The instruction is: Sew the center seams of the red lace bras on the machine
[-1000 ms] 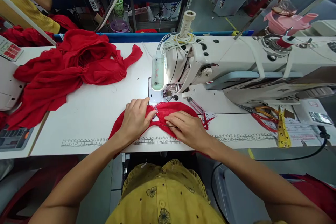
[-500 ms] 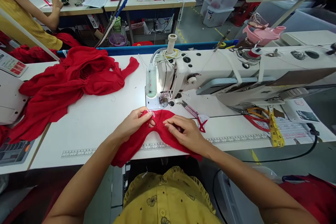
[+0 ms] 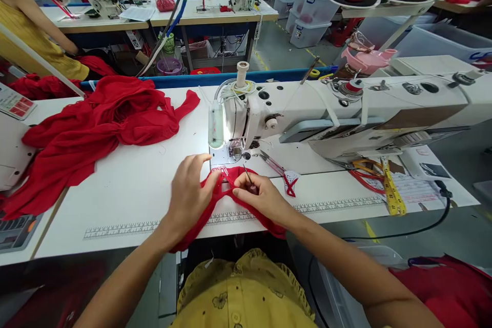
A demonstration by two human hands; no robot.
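Bunching narrower than a moment ago, the red fabric piece point(image 3: 215, 200) lies at the table's point(image 3: 126, 189) front edge, just before the sewing machine point(image 3: 246, 118). Both the left hand point(image 3: 188, 197) and right hand point(image 3: 261, 197) pinch it, now lifted closer together.

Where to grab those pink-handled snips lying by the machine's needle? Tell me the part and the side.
Take the pink-handled snips by the handle, its near, right-hand end beside the patterned scrap. Come from the front right: the blades point up-left toward the sewing machine head, and they lie flat on the table, handle end unobstructed.
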